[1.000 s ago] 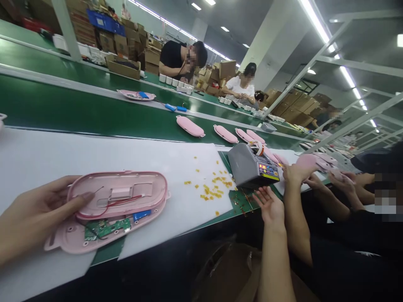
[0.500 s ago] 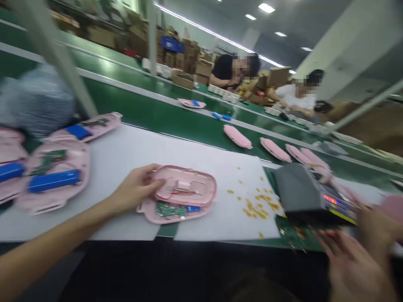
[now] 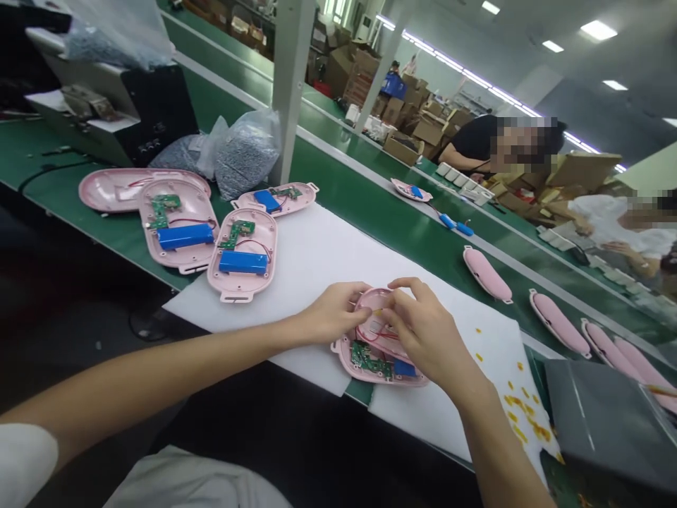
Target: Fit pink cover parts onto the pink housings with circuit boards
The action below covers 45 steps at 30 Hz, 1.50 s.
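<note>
**Steady the shell, work the wire lightly**

To your left, three open shells (image 3: 242, 255) with blue batteries (image 3: 242, 262) lie on the bench, apart from your work. Your left hand (image 3: 334, 312) grips the edge of the pink shell (image 3: 370, 331) on the white sheet (image 3: 312, 257); keep it pinned flat. Your right hand (image 3: 423, 331) pinches something small over the shell's inside; what it holds is hidden. Mind the red wire (image 3: 370, 336) and green board (image 3: 369, 358) beneath.

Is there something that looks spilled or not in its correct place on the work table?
Yes. Small yellow scraps lie scattered over the white foam sheet, right of the open pink casing that both hands work on. They look like loose offcuts, not parts laid out in order.
</note>
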### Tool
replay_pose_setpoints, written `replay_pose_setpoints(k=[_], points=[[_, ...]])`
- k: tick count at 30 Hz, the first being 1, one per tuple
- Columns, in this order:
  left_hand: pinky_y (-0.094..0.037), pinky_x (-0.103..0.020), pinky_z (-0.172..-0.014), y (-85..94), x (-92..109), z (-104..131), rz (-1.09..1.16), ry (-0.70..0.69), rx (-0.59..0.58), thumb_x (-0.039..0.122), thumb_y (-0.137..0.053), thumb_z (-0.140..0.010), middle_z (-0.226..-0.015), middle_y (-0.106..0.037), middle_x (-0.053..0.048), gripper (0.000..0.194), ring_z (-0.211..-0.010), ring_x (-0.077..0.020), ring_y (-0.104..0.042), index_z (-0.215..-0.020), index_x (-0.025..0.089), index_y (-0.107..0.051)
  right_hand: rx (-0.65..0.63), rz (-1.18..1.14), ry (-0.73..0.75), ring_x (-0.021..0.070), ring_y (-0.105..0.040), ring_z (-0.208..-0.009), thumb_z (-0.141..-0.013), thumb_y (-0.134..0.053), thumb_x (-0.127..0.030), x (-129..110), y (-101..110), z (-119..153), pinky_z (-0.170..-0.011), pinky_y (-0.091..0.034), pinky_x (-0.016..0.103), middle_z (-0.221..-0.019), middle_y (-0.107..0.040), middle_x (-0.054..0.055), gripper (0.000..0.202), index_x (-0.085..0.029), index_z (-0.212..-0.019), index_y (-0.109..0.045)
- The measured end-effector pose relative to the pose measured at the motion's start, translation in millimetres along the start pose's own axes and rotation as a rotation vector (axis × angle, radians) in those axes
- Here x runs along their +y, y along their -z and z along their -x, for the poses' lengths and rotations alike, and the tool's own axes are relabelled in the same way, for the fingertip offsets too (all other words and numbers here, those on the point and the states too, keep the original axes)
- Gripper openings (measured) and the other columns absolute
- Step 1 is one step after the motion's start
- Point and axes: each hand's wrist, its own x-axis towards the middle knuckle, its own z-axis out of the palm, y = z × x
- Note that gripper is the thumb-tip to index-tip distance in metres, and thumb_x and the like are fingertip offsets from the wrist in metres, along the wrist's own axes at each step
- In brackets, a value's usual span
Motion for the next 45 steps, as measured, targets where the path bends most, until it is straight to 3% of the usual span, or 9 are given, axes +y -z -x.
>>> replay_pose_setpoints(k=[7,14,24,28,31,34,37,41,45], points=[[-0.05,-0.025,-0.066,2.3,-3,0,-0.105,-0.084,0.003,0.021,-0.054,-0.082,-0.085,-0.067,-0.005,0.016,-0.078,-0.0179,-0.063,-0.09,0.013,-0.065,0.056,0.069,0.004,0.022,-0.058,-0.096,-0.096,-0.045,-0.03,-1,-15,1,-0.068,-0.047,0.032,-0.11,-0.061,0.007,0.017,-0.023,-0.085,-0.055],[-0.051,-0.025,-0.065,1.7,-5,-1,-0.048,-0.024,-0.025,0.016,-0.054,-0.077,-0.089,-0.069,-0.006,0.023,-0.079,-0.0192,-0.065,-0.096,0.012,-0.066,-0.074,-0.061,-0.025,0.0209,-0.057,-0.091,-0.097,-0.038,-0.028,-1,-6,-3,-0.075,-0.047,0.034,-0.101,-0.059,0.006,0.021,-0.023,-0.08,-0.05],[-0.05,-0.024,-0.063,2.3,-6,-1,0.002,-0.056,-0.046,0.018,-0.055,-0.075,-0.08,-0.065,-0.003,0.014,-0.074,-0.0168,-0.061,-0.084,0.013,-0.063,0.066,0.19,0.0,0.0203,-0.056,-0.082,-0.092,-0.041,-0.026,-5,-20,-1,-0.064,-0.04,0.03,-0.085,-0.06,0.005,0.017,-0.022,-0.078,-0.05],[-0.049,-0.025,-0.062,3.2,-5,1,-0.007,-0.044,-0.061,0.019,-0.055,-0.076,-0.082,-0.066,-0.004,0.019,-0.073,-0.0176,-0.062,-0.09,0.012,-0.065,0.124,0.204,-0.109,0.0182,-0.055,-0.066,-0.087,-0.052,-0.043,-4,-14,-4,-0.054,-0.032,0.03,-0.073,-0.063,0.004,0.03,-0.023,-0.065,-0.054],[-0.049,-0.025,-0.062,3.3,-2,3,-0.026,-0.022,-0.06,0.018,-0.054,-0.077,-0.082,-0.067,-0.004,0.017,-0.073,-0.0178,-0.063,-0.09,0.012,-0.065,0.123,0.166,-0.274,0.0161,-0.049,-0.051,-0.076,-0.063,-0.062,5,-4,-8,-0.049,-0.029,0.029,-0.057,-0.059,0.001,0.046,-0.024,-0.054,-0.05],[-0.049,-0.025,-0.063,2.4,1,4,-0.111,-0.015,-0.004,0.017,-0.056,-0.078,-0.088,-0.069,-0.004,0.021,-0.077,-0.0184,-0.065,-0.096,0.013,-0.065,0.054,0.002,-0.408,0.0159,-0.051,-0.047,-0.064,-0.073,-0.064,20,6,-11,-0.048,-0.033,0.028,-0.052,-0.059,-0.001,0.048,-0.023,-0.056,-0.05],[-0.049,-0.026,-0.067,1.0,4,4,-0.201,-0.012,0.038,0.021,-0.061,-0.078,-0.094,-0.07,-0.005,0.022,-0.083,-0.0199,-0.065,-0.099,0.014,-0.063,0.009,-0.205,-0.348,0.0181,-0.062,-0.058,-0.069,-0.072,-0.058,28,11,-11,-0.056,-0.044,0.029,-0.063,-0.068,0.0,0.037,-0.023,-0.068,-0.061],[-0.048,-0.027,-0.072,0.0,7,6,-0.227,-0.124,-0.037,0.036,-0.06,-0.088,-0.086,-0.07,-0.004,0.021,-0.083,-0.0199,-0.064,-0.086,0.015,-0.064,0.166,-0.168,-0.158,0.0178,-0.066,-0.063,-0.081,-0.067,-0.05,17,12,10,-0.06,-0.049,0.028,-0.07,-0.07,0.001,0.028,-0.023,-0.075,-0.065],[-0.049,-0.028,-0.082,6.1,12,15,-0.4,-0.338,-0.261,0.015,-0.051,-0.091,-0.094,-0.072,-0.004,0.019,-0.088,-0.0192,-0.067,-0.1,0.02,-0.066,0.25,0.065,0.141,0.0166,-0.069,-0.068,-0.091,-0.058,-0.042,4,7,45,-0.058,-0.049,0.026,-0.085,-0.072,0.002,0.019,-0.024,-0.086,-0.062]])
